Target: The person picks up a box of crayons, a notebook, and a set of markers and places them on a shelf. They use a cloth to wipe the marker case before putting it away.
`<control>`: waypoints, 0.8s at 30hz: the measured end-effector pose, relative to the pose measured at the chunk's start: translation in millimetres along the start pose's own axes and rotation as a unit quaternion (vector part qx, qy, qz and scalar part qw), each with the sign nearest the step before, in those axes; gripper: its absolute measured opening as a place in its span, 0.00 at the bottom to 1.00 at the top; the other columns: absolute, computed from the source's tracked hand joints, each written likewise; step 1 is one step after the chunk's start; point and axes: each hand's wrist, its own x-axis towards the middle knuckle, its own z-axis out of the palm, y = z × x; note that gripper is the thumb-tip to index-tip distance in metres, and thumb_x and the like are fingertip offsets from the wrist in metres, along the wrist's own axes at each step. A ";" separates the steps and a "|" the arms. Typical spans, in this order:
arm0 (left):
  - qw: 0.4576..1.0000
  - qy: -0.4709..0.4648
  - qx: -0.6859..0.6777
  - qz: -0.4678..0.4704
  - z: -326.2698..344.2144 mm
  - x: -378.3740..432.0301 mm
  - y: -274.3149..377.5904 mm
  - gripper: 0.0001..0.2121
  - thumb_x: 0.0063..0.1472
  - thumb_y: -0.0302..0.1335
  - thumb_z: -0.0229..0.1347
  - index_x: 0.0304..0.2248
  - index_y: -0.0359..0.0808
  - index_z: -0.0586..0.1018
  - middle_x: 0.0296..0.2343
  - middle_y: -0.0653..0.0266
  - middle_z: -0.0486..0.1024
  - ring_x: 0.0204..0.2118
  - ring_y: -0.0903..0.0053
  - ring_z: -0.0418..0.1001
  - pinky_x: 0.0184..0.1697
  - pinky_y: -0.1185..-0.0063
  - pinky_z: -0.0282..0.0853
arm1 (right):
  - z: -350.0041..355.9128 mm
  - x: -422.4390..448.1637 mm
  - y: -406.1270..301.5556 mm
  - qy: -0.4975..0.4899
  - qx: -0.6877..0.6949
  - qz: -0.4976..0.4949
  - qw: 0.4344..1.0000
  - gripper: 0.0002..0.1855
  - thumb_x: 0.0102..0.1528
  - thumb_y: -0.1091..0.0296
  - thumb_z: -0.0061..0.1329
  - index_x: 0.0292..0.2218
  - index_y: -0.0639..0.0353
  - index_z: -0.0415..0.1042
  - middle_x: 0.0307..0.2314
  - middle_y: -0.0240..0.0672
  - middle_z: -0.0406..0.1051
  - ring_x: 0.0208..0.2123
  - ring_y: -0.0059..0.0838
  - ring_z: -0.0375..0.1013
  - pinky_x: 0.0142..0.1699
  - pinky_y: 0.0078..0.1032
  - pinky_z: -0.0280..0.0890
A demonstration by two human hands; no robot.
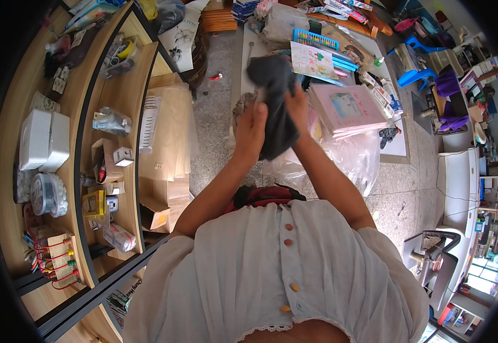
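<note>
A dark grey cloth [274, 115], slightly blurred, hangs between both hands in front of me. My left hand [251, 128] grips its left edge, thumb up along the fabric. On the cloth's other side is my right hand [296, 105], fingers partly hidden behind the fabric. Just right of my right hand lies a stack of pink picture books [347, 107]. A white illustrated booklet [314, 60] and a blue tray of small coloured pieces [316, 39] are farther back on the table. A crumpled grey cloth or bag [243, 107] is partly hidden behind my left hand.
Wooden shelves [146, 55] at the left hold foam blocks [45, 139], small boxes and bagged items. Clear plastic bags [351, 158] hang over the near edge of the table [396, 157]. Blue plastic chairs [416, 77] stand at the right, and a black-framed chair [435, 257] at lower right.
</note>
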 end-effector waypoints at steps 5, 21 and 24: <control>0.981 0.030 -0.191 -0.014 1.2 5.0 13.7 0.25 0.50 0.18 0.53 0.49 0.34 0.63 0.43 0.59 0.66 0.43 0.71 0.67 0.49 0.78 0.59 | -33.2 21.5 13.6 -0.005 -0.262 -0.274 0.925 0.18 0.54 0.59 0.39 0.40 0.64 0.64 0.34 0.40 0.68 0.38 0.34 0.68 0.41 0.27 0.63; 0.993 -0.120 -0.002 0.004 -29.4 0.2 42.0 0.21 0.48 0.16 0.47 0.45 0.32 0.68 0.37 0.64 0.70 0.40 0.82 0.66 0.44 0.84 0.60 | -46.0 26.5 23.6 -0.035 -0.282 -0.259 0.923 0.16 0.49 0.68 0.44 0.40 0.62 0.68 0.34 0.37 0.70 0.33 0.27 0.70 0.43 0.20 0.62; 0.997 -0.038 -0.054 -0.028 -44.4 5.0 36.3 0.20 0.54 0.20 0.48 0.48 0.30 0.65 0.40 0.63 0.68 0.42 0.81 0.66 0.45 0.83 0.61 | -31.3 10.2 -6.5 -0.080 0.284 0.111 0.949 0.22 0.52 0.62 0.45 0.45 0.66 0.63 0.37 0.38 0.69 0.39 0.30 0.69 0.45 0.22 0.62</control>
